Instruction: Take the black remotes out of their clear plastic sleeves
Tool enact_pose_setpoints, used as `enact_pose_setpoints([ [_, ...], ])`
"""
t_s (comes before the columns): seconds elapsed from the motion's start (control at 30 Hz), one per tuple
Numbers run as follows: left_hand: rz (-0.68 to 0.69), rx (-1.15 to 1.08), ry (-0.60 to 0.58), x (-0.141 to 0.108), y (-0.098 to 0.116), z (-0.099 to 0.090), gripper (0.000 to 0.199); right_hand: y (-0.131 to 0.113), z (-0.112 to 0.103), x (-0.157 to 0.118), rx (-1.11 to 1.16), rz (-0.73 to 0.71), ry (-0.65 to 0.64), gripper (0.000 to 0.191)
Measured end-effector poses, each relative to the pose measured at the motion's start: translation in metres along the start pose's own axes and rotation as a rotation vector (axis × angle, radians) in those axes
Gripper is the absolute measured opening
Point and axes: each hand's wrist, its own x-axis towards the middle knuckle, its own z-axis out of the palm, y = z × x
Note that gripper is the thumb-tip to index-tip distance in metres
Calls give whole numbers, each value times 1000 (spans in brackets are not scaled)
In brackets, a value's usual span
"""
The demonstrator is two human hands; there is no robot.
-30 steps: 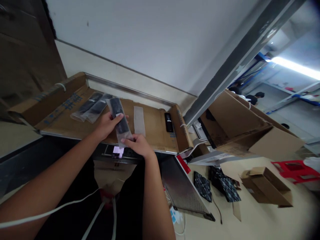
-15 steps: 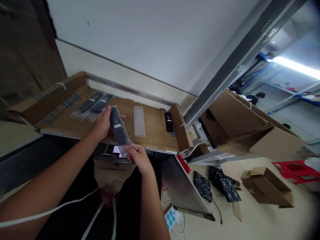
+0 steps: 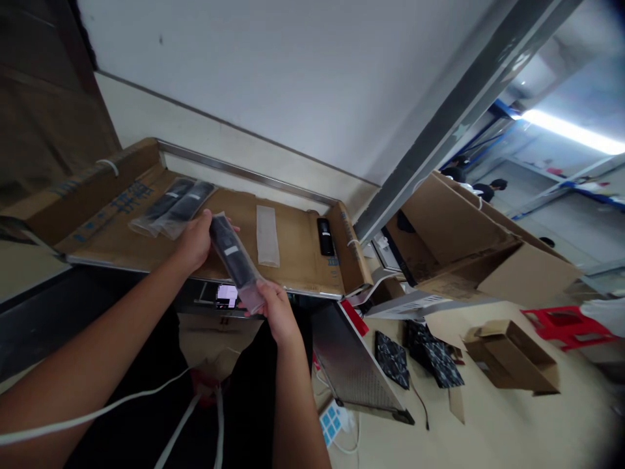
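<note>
Frosted-bagged black device (image 3: 232, 253): raised between the two hands over the front part of the worktop; it slants, far end toward the left hand, near end toward the right; a small white label shows on it through the bag.
Left hand (image 3: 198, 240): closed around the far end of the frosted-bagged black device, its fingertips showing past the other side.
Right hand (image 3: 274, 307): pinching the near end of the bag, thumb on top; the other fingers are partly hidden.
Worktop (image 3: 305, 267): lined with cardboard, with raised cardboard sides; two more bagged devices (image 3: 188, 203) lie side by side at its left; a flat frosted sleeve (image 3: 267, 236) lies near the middle; an unbagged black device (image 3: 325, 237) lies by the right side.
Below the front edge: a lit screen (image 3: 226, 295), partly covered.
Right of the worktop: a large open carton (image 3: 463, 228); on the floor, a smaller carton (image 3: 515, 358), a red plastic stool (image 3: 569, 326) and black patterned panels (image 3: 392, 359).
</note>
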Motion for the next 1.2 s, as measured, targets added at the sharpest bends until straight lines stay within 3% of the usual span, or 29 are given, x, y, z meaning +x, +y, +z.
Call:
enact_pose_setpoints([
  [0.17, 25, 101, -84, -6, 3, 3, 52, 2, 2, -2, 12, 50, -69, 55],
  [0.33, -56, 39, -75, -8, 9, 6, 42, 0, 3, -2, 52, 38, -12, 52],
  [0.5, -169, 15, -180, -4, 6, 3, 40, -1, -3, -3, 56, 33, 46, 49],
  [0.7, -162, 67, -109, -7, 6, 6, 40, 1, -7, -7, 86, 35, 29, 50],
  [0.9, -13, 219, -124, -29, 32, 28, 36, 6, -15, -14, 194, 37, -115, 60],
  [1.2, 325, 446, -404, -59, 90, 88, 22, 13, -24, -17, 420, -6, -116, 55],
])
